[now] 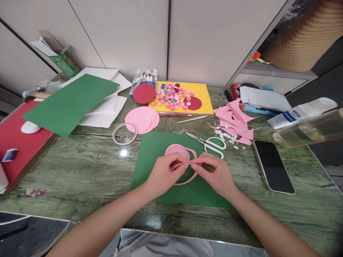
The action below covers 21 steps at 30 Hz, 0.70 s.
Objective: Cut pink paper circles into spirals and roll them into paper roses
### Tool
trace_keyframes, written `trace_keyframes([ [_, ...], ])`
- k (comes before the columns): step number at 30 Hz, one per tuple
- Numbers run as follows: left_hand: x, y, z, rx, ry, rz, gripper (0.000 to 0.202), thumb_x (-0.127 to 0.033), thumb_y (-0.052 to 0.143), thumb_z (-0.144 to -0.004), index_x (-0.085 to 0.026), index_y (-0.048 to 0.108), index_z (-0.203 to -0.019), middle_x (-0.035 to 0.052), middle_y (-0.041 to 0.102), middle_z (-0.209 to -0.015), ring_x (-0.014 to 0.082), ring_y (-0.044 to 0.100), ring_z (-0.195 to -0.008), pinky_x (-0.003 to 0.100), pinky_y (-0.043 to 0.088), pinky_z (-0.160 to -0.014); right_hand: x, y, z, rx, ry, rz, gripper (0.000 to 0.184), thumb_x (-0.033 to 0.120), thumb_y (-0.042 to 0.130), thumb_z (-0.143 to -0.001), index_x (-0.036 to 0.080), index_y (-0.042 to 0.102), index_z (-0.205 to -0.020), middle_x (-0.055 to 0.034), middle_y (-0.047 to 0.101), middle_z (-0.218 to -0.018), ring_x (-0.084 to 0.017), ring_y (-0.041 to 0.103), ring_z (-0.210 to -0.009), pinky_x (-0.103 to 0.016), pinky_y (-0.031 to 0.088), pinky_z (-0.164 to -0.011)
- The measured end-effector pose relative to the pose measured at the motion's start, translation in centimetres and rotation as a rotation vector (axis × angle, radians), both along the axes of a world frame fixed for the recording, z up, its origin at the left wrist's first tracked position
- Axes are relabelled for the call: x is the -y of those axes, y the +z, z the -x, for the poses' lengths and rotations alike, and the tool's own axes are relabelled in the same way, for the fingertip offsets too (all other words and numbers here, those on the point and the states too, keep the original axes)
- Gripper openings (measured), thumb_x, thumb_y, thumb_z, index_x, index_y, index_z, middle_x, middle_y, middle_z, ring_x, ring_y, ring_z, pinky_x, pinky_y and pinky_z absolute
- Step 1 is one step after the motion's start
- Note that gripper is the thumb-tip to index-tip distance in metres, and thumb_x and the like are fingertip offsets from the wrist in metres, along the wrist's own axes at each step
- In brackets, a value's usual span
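My left hand (166, 174) and my right hand (215, 174) are close together, thumbs and forefingers pinching a pink paper strip (184, 182). The strip is curled like a spiral, with a rounded pink centre (177, 152) behind my fingers. Its exact end is hidden by my fingertips. Below them lies a green paper sheet (146, 150) on the table. White-handled scissors (205, 141) rest across the sheet's far right part, blades apart.
Pink paper circles (140, 119) and a tape roll (114, 137) lie left. Behind are small pink rolls (171, 96) on yellow paper (206, 96), a pencil (174, 115) and a pointed wooden stick (191, 119). Pink scraps (235, 119), a phone (273, 167) and a bottle (311, 128) stand right.
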<state>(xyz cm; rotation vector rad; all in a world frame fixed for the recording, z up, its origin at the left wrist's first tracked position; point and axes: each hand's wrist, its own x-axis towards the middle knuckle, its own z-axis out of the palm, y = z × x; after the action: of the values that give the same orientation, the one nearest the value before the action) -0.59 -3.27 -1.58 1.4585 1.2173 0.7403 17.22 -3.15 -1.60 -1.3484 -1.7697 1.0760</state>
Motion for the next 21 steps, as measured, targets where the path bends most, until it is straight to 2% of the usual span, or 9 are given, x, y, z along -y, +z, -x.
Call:
trace_keyframes([
  [21,0.06,0.03,-0.03,-0.025,-0.008,-0.039,0.015,-0.027,0.053,-0.079,-0.016,0.062,-0.074,-0.0003,0.061,-0.068,0.01,0.048,-0.061,0.02,0.036,-0.057,0.03,-0.04,0.03,-0.007,0.007,-0.005,0.01,0.029,0.063,-0.077,0.02,0.068,-0.077,-0.0013,0.056,-0.066,-0.013,0.052,-0.06,-0.025,0.041,-0.053],
])
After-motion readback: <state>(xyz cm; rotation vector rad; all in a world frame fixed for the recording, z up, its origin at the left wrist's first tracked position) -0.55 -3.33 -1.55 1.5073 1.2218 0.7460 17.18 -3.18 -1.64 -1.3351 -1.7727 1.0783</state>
